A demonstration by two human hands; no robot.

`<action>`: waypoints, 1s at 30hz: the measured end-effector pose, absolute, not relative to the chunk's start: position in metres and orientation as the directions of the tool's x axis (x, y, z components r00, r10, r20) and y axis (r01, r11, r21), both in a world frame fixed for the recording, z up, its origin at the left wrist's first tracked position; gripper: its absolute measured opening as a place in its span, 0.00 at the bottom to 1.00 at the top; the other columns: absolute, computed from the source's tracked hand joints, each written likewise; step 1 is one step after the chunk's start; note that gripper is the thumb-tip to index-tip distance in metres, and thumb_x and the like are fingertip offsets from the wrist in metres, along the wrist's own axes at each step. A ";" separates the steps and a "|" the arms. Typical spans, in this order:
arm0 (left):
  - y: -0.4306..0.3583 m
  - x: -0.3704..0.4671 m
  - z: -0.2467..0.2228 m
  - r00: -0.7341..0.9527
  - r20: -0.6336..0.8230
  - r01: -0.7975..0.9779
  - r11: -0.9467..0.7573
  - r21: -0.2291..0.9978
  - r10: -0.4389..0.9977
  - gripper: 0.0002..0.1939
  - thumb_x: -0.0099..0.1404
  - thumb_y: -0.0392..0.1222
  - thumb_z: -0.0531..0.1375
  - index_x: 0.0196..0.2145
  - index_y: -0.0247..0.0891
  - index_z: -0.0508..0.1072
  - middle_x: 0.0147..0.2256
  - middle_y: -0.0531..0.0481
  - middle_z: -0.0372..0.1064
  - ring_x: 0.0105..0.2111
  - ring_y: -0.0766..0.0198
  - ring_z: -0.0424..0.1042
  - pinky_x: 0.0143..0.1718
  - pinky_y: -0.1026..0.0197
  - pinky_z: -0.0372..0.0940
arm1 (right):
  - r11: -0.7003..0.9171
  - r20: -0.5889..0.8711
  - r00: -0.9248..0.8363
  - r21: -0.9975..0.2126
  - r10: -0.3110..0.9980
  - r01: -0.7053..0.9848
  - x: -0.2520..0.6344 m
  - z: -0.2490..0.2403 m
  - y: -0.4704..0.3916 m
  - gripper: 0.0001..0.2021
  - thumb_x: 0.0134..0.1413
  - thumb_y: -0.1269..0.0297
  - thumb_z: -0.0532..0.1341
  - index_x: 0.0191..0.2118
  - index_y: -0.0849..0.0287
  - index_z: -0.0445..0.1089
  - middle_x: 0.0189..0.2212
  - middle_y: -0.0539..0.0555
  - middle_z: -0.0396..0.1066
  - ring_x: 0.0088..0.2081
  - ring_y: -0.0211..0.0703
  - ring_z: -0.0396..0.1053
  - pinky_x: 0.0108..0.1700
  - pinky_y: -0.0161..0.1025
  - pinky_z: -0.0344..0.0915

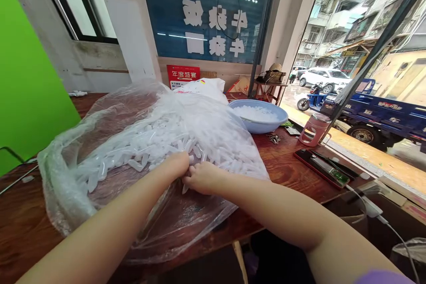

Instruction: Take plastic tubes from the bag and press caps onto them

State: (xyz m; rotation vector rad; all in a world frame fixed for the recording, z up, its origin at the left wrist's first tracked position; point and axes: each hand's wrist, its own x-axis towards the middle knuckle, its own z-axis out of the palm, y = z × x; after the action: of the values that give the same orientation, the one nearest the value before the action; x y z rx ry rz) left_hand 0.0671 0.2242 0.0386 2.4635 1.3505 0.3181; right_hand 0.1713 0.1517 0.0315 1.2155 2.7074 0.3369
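A large clear plastic bag (66, 186) lies spread open on the wooden table, with a heap of small, translucent white plastic tube-like pieces (159, 135) inside it. My left hand (179, 164) is at the front edge of the heap, its fingers curled inward and mostly hidden. Right beside it, my right hand (203, 178) is closed in a pinch. The tip of a translucent piece (185, 189) shows just below the right fingers. Whatever lies between the left fingertips cannot be made out. Both hands meet close together over the bag's open mouth.
Behind the heap on the right stands a blue basin (262, 125) with white pieces in it. Keys (274, 138), a pink lidded cup (314, 131) and a dark red tray-like case (321, 167) lie along the table's right side. A green panel (29, 75) rises at left.
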 end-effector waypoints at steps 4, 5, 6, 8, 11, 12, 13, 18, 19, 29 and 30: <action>0.195 0.039 0.046 0.406 -0.030 0.887 -0.386 0.253 0.914 0.06 0.59 0.36 0.53 0.33 0.32 0.69 0.31 0.42 0.71 0.34 0.50 0.71 0.32 0.57 0.63 | 0.626 -0.021 -0.639 0.232 0.769 0.745 0.168 0.033 0.149 0.12 0.60 0.72 0.48 0.43 0.65 0.68 0.38 0.61 0.72 0.40 0.48 0.70 0.39 0.43 0.65; 0.186 0.031 0.048 0.375 -0.029 0.903 -0.358 0.239 0.927 0.08 0.60 0.36 0.51 0.34 0.32 0.68 0.32 0.41 0.71 0.35 0.49 0.71 0.32 0.57 0.62 | 0.620 -0.016 -0.633 0.219 0.774 0.753 0.168 0.034 0.149 0.12 0.60 0.72 0.48 0.43 0.65 0.68 0.38 0.60 0.72 0.40 0.48 0.70 0.39 0.43 0.65; 0.176 0.023 0.050 0.339 -0.016 0.915 -0.326 0.237 0.941 0.11 0.60 0.37 0.48 0.36 0.33 0.67 0.34 0.40 0.72 0.36 0.49 0.71 0.33 0.57 0.62 | 0.615 -0.012 -0.626 0.203 0.779 0.762 0.168 0.035 0.148 0.12 0.60 0.72 0.49 0.43 0.64 0.68 0.39 0.60 0.72 0.40 0.48 0.70 0.39 0.42 0.65; 0.158 0.007 0.051 0.281 0.022 0.921 -0.277 0.274 0.959 0.14 0.61 0.40 0.46 0.40 0.35 0.66 0.37 0.42 0.72 0.38 0.51 0.71 0.35 0.58 0.62 | 0.602 -0.007 -0.610 0.173 0.792 0.780 0.169 0.036 0.145 0.12 0.59 0.72 0.50 0.43 0.63 0.68 0.39 0.59 0.72 0.39 0.48 0.71 0.37 0.41 0.65; 0.138 -0.007 0.049 0.318 0.021 0.879 -0.303 0.369 0.948 0.15 0.61 0.42 0.47 0.41 0.36 0.67 0.39 0.44 0.72 0.40 0.54 0.70 0.38 0.60 0.62 | 0.588 -0.009 -0.592 0.139 0.806 0.797 0.172 0.036 0.144 0.13 0.56 0.74 0.51 0.44 0.63 0.67 0.39 0.61 0.71 0.38 0.50 0.71 0.34 0.40 0.65; 0.135 -0.010 0.047 0.347 -0.003 0.865 -0.319 0.388 0.938 0.14 0.60 0.41 0.47 0.39 0.36 0.68 0.39 0.44 0.72 0.40 0.55 0.70 0.39 0.60 0.62 | 0.590 -0.015 -0.594 0.131 0.805 0.796 0.173 0.036 0.144 0.13 0.56 0.74 0.51 0.45 0.63 0.67 0.40 0.61 0.71 0.37 0.50 0.71 0.33 0.40 0.65; 0.135 -0.011 0.044 0.368 -0.032 0.858 -0.326 0.397 0.929 0.13 0.60 0.41 0.48 0.38 0.36 0.70 0.38 0.45 0.73 0.39 0.55 0.70 0.39 0.61 0.63 | 0.595 -0.024 -0.597 0.125 0.802 0.794 0.174 0.036 0.145 0.13 0.55 0.73 0.52 0.45 0.63 0.68 0.40 0.62 0.70 0.37 0.51 0.72 0.33 0.40 0.64; 0.142 -0.003 0.035 0.416 -0.068 0.848 -0.360 0.389 0.907 0.13 0.60 0.43 0.51 0.37 0.37 0.73 0.40 0.43 0.70 0.40 0.54 0.70 0.42 0.59 0.62 | 0.615 -0.079 -0.610 0.103 0.788 0.781 0.173 0.040 0.143 0.15 0.55 0.69 0.54 0.48 0.61 0.66 0.41 0.60 0.70 0.38 0.50 0.71 0.33 0.38 0.64; 0.142 0.001 0.035 0.437 -0.076 0.842 -0.378 0.385 0.896 0.14 0.60 0.44 0.52 0.38 0.38 0.73 0.41 0.43 0.70 0.40 0.53 0.70 0.42 0.58 0.62 | 0.614 -0.086 -0.608 0.097 0.789 0.783 0.173 0.041 0.141 0.15 0.55 0.68 0.54 0.49 0.61 0.65 0.42 0.60 0.70 0.38 0.49 0.71 0.33 0.38 0.64; 0.129 0.004 0.024 0.434 -0.051 0.821 -0.371 0.433 0.900 0.10 0.59 0.39 0.54 0.36 0.37 0.74 0.40 0.44 0.70 0.40 0.53 0.70 0.43 0.56 0.62 | 0.549 -0.083 -0.546 0.004 0.833 0.836 0.174 0.041 0.125 0.11 0.57 0.65 0.55 0.44 0.61 0.68 0.42 0.57 0.72 0.42 0.48 0.70 0.38 0.37 0.63; 0.128 0.002 0.024 0.420 -0.027 0.811 -0.361 0.459 0.907 0.11 0.60 0.39 0.53 0.36 0.36 0.73 0.40 0.44 0.70 0.41 0.53 0.69 0.43 0.56 0.62 | 0.535 -0.077 -0.534 -0.004 0.842 0.845 0.175 0.041 0.124 0.11 0.57 0.65 0.55 0.44 0.61 0.67 0.41 0.57 0.72 0.42 0.49 0.70 0.38 0.37 0.63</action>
State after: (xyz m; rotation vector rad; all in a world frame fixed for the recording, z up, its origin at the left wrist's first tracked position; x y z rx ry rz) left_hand 0.0020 0.1280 0.0239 2.2757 1.4655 0.3235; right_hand 0.1746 0.1240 0.0406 1.4822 2.6942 -0.0621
